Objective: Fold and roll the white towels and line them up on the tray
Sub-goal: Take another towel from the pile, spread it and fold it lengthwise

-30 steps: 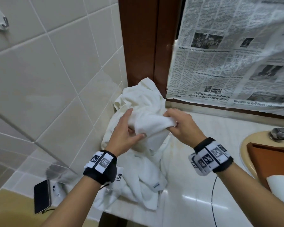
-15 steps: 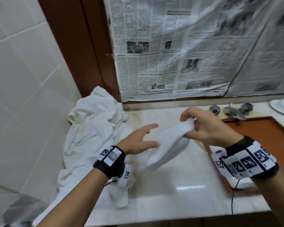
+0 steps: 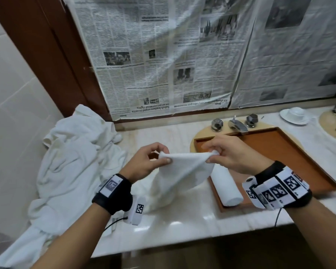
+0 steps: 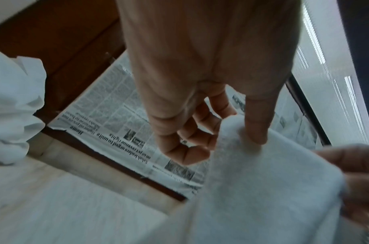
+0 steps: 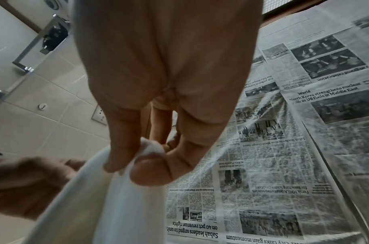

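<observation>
A small white towel (image 3: 182,171) hangs stretched between my two hands above the marble counter. My left hand (image 3: 159,159) pinches its left top corner (image 4: 237,132) between thumb and fingers. My right hand (image 3: 211,155) pinches the right top corner (image 5: 152,148) the same way. The towel's lower part sags down to the counter. One rolled white towel (image 3: 226,188) lies at the near left end of the brown wooden tray (image 3: 291,152). A heap of loose white towels (image 3: 72,158) sits at the left against the tiled wall.
The tray lies over a beige sink with a chrome faucet (image 3: 238,125) behind it. A white cup and saucer (image 3: 295,115) stands at the back right. Newspaper (image 3: 173,55) covers the mirror. The counter's front edge (image 3: 182,243) runs below my wrists.
The view swung right from the towel heap to the tray. My right hand carried the towel over from the heap; my left hand, open half a second ago, now pinches the other corner and the towel is spread.
</observation>
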Available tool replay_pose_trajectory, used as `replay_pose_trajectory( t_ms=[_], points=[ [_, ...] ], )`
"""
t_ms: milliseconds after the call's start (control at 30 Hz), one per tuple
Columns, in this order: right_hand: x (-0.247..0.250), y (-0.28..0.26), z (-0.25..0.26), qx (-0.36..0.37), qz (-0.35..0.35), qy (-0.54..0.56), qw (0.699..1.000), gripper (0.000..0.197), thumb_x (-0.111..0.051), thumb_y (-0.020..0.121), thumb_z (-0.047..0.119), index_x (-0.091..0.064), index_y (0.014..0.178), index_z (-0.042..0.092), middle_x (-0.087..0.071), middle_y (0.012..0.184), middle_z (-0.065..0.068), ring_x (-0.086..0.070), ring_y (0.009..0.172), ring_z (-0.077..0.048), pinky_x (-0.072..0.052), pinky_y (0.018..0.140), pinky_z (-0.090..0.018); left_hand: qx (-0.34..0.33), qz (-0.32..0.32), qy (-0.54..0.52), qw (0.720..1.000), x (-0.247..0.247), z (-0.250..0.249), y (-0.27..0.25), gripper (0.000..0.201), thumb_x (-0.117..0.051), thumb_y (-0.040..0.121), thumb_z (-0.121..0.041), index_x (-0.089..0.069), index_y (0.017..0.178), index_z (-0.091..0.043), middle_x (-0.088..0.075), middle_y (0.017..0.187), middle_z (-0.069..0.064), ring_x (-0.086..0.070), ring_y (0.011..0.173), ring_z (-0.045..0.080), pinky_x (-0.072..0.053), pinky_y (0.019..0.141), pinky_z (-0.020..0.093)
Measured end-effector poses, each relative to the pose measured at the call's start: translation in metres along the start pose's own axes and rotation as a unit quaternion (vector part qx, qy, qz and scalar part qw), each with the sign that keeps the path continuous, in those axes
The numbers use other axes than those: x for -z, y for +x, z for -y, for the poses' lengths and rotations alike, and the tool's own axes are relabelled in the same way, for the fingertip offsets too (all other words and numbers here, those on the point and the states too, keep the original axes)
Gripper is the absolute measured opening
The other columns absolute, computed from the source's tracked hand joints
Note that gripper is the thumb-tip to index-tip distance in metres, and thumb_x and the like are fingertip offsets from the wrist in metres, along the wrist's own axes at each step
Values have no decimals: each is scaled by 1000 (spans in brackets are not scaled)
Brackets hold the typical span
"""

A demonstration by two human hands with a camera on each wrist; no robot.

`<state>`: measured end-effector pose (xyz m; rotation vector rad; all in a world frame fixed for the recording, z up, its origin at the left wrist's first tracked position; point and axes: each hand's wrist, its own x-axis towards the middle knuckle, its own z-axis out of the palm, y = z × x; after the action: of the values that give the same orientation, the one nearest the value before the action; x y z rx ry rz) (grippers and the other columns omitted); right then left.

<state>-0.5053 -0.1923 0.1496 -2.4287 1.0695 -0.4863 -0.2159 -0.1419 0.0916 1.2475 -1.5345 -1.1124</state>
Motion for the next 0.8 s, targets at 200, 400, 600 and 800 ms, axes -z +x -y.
replay_pose_trajectory(
  t_ms=[200, 400, 600, 800],
  points=[
    [-2, -3, 0, 35, -15, 12, 999, 20, -82, 77, 29, -67, 86, 19, -53, 77, 12, -50, 74, 4, -37, 65, -11, -36, -28, -50, 998, -3, -39, -12, 19, -77, 85, -13, -60, 94, -14, -54, 90, 0, -54, 78, 19, -41, 73, 33],
    [-33, 5, 5, 39, -10, 150, 988, 26, -77, 81, 40, -58, 86, 24, -65, 78, -1, -58, 71, -20, -43, 62, -32, 32, -18, -1, 999, -4, -39, -21, 44, -83, 72, -33, -67, 110, -19, -65, 91, -3, -61, 84, 12, -49, 80, 29],
    [-79, 5, -11, -25, 67, 134, 988, 28, -82, 75, 43, -64, 86, 25, -67, 79, 2, -62, 74, -16, -48, 67, -38, 2, -29, 109, 994, 29, -25, -42, 29, -66, 88, -39, -70, 91, -10, -63, 81, -2, -54, 77, 10, -40, 69, 29],
    [-122, -4, -46, -113, 109, 138, 978, 28, -78, 79, 41, -65, 79, 16, -63, 73, 2, -62, 76, -19, -42, 66, -29, 42, -165, 90, 981, 79, 9, -71, 21, -68, 89, -37, -70, 90, -16, -63, 79, -6, -56, 76, 12, -48, 72, 40]
  ],
)
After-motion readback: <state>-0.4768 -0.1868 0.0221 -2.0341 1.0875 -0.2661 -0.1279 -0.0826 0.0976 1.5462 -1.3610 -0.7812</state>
